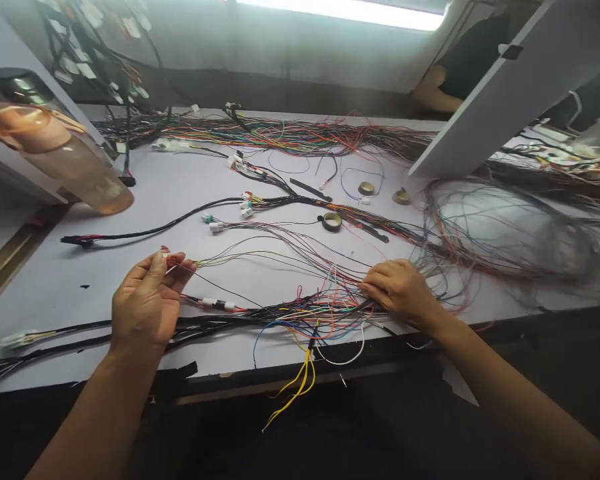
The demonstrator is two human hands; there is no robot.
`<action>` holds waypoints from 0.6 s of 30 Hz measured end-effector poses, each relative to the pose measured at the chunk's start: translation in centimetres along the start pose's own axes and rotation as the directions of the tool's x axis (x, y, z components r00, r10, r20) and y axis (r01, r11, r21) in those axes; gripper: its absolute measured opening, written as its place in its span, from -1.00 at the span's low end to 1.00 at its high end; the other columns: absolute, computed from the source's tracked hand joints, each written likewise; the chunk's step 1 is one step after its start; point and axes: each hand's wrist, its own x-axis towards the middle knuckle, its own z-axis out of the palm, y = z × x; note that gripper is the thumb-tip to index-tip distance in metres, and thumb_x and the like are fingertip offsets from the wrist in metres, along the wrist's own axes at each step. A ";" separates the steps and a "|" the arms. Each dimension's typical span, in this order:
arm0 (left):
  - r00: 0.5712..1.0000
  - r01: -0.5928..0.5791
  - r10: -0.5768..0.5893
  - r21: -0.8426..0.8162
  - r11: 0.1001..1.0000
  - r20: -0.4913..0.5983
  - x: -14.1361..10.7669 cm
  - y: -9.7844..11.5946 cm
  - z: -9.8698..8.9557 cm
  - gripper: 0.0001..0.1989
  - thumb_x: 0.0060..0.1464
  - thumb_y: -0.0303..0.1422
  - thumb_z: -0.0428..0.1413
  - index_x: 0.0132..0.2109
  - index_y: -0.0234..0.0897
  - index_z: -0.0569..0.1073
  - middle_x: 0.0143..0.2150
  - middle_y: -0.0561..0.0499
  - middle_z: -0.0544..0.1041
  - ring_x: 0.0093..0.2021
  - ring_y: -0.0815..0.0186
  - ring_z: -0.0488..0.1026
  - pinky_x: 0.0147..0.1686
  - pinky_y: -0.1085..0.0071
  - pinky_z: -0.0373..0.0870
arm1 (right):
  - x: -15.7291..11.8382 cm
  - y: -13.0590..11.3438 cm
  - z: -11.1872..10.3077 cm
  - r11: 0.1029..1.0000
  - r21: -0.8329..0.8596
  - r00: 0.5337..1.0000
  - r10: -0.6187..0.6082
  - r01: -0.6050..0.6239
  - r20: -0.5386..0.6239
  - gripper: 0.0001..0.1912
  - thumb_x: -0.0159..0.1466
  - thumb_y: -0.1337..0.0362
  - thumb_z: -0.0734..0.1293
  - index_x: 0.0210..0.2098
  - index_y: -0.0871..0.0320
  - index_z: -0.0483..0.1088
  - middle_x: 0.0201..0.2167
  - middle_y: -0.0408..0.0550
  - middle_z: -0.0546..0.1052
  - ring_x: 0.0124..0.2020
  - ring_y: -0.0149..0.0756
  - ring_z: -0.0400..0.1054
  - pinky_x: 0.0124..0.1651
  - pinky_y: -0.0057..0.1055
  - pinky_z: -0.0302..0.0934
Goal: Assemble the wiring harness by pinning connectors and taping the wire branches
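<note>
My left hand (145,300) pinches a small red connector (172,261) at the left, with thin wires (240,255) running from it to the right. At the right, my right hand (397,290) is closed over a bundle of colored wires (330,303); its fingertips press on the strands. Yellow wires (305,380) hang from this bundle over the table's front edge. A white connector (216,227) and a teal one (207,218) lie above my left hand. Black-wrapped branches (80,327) of the harness pass beneath my left wrist.
Behind lies another harness (300,199) with tape rolls (332,221) near it. A bottle (65,150) leans at the left. A long wire pile (280,137) lines the back; loose wires (480,233) coil at right. A person's arm (435,90) shows beyond the panel (495,87).
</note>
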 end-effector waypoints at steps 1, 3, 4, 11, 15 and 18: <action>1.000 0.026 -0.026 -0.010 1.000 0.000 -0.3 0.2 -0.2 -0.93 0.03 -0.42 0.22 -0.32 -0.31 0.48 -0.33 0.03 0.54 -0.28 0.34 0.51 -0.02 0.23 0.49 | 0.0 0.1 0.0 1.000 0.001 1.000 -0.004 0.004 -0.017 -0.74 0.37 0.16 0.22 -0.34 0.11 0.48 -0.31 -0.08 0.56 -0.25 -0.26 0.36 -0.05 -0.22 0.03; 0.998 0.053 -0.054 -0.035 0.998 -0.015 -1.0 0.4 -0.9 -0.92 0.05 -0.39 0.22 -0.32 -0.31 0.48 -0.33 0.03 0.53 -0.25 0.33 0.52 0.03 0.17 0.46 | 0.3 0.0 0.2 1.000 0.019 0.998 -0.012 0.014 -0.068 -0.76 0.36 0.17 0.23 -0.32 0.09 0.48 -0.28 -0.09 0.57 -0.23 -0.25 0.38 -0.01 -0.20 0.01; 0.998 0.051 -0.052 -0.043 0.998 -0.024 -1.3 0.5 -1.2 -0.91 0.05 -0.37 0.22 -0.30 -0.30 0.48 -0.32 0.03 0.53 -0.23 0.32 0.52 0.05 0.15 0.45 | 0.7 -0.3 0.2 0.999 0.035 0.995 -0.020 0.023 -0.100 -0.78 0.36 0.17 0.24 -0.30 0.08 0.48 -0.25 -0.09 0.58 -0.21 -0.24 0.39 0.00 -0.19 0.01; 0.999 -0.021 0.020 -0.031 0.999 -0.040 -1.6 -0.6 -2.5 -0.76 -0.03 -0.26 0.29 -0.24 -0.26 0.48 -0.27 0.05 0.55 -0.20 0.34 0.51 0.12 0.13 0.36 | 7.7 -6.0 0.5 0.964 0.180 0.965 -0.159 0.198 -0.209 -0.77 0.38 0.18 0.23 -0.07 0.10 0.44 -0.09 -0.03 0.57 -0.07 -0.21 0.40 -0.02 -0.25 0.16; 0.992 -0.118 0.119 0.009 0.993 -0.044 -1.4 -1.6 -2.4 -0.70 -0.04 -0.21 0.30 -0.18 -0.24 0.47 -0.27 0.04 0.56 -0.19 0.32 0.52 0.15 0.12 0.30 | 12.6 -9.1 1.5 0.978 0.124 0.984 -0.158 0.167 -0.076 -0.65 0.34 0.18 0.28 0.09 0.12 0.36 0.04 0.05 0.50 -0.01 -0.14 0.37 -0.06 -0.24 0.20; 0.984 -0.170 0.172 0.040 0.985 -0.041 -1.6 -2.2 -2.6 -0.66 -0.05 -0.20 0.30 -0.16 -0.24 0.47 -0.26 0.04 0.56 -0.20 0.30 0.53 0.19 0.07 0.23 | 14.3 -10.6 2.3 0.985 0.077 0.988 -0.154 0.154 -0.004 -0.72 0.31 0.20 0.32 -0.04 0.19 0.44 -0.12 0.10 0.55 -0.15 -0.12 0.42 -0.18 -0.28 0.20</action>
